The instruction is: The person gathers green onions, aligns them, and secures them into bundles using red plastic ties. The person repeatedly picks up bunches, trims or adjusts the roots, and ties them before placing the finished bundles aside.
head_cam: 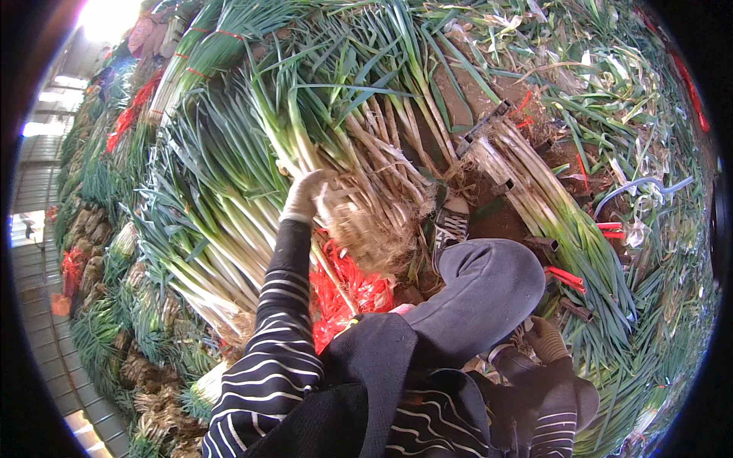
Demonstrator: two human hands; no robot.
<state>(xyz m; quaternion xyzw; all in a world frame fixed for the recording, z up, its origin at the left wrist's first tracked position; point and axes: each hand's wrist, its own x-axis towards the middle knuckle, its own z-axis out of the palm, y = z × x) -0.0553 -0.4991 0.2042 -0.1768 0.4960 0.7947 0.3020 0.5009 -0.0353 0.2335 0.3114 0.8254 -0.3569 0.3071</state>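
Note:
My left hand (309, 194), in a pale knit glove, is closed around a few long green onions (295, 143). Their root ends (366, 229) are blurred, and other loose onions (389, 154) lie just beyond. Under my forearm spreads a row of more onions (229, 212), roots toward me. My right hand (547, 340), also gloved, is low beside my bent knee; its fingers are partly hidden and I cannot tell whether they hold anything. Above it, a bunch of onions (532, 177) rests across a low metal frame (484, 129) with square-tube uprights.
Red plastic ties (355, 280) are heaped between my left forearm and my leg. My shoe (450, 223) stands near the frame. Red-tied onion bundles (197, 57) are at the upper left. A bent pale tube (641, 182) and leaf scraps (601, 97) lie right.

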